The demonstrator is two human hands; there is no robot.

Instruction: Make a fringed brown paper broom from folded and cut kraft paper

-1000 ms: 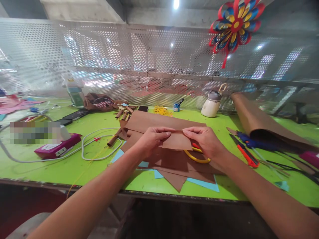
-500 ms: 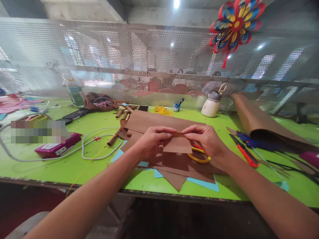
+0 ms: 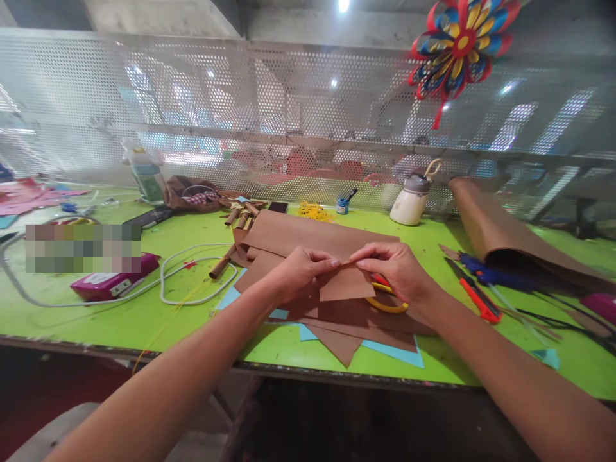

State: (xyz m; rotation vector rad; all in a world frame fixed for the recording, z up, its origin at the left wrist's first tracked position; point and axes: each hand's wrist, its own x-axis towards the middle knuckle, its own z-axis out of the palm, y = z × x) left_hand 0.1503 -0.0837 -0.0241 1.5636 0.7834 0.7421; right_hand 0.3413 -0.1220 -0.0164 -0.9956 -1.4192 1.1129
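Observation:
A small piece of brown paper (image 3: 345,285) hangs by its top edge between my hands. My left hand (image 3: 304,273) pinches that edge at its left part, thumb against fingers. Close beside it, my right hand (image 3: 391,262) pinches the same edge further right. Under the piece lie larger brown paper sheets (image 3: 332,359) with light blue paper (image 3: 394,351) showing below them. Scissors with yellow and red handles (image 3: 391,305) rest on the sheets by my right hand, their blades hidden.
To the right lie a red utility knife (image 3: 481,301), a blue glue gun (image 3: 491,273) and a large brown paper roll (image 3: 510,231). A white bottle (image 3: 409,202) stands behind. At left are a purple power strip (image 3: 108,285), a white cable (image 3: 161,285) and small brown paper tubes (image 3: 220,266).
The top edge of the brown paper piece is now tilted and more bunched between my fingers. My left hand's fingers have curled in more. The view has shifted slightly.

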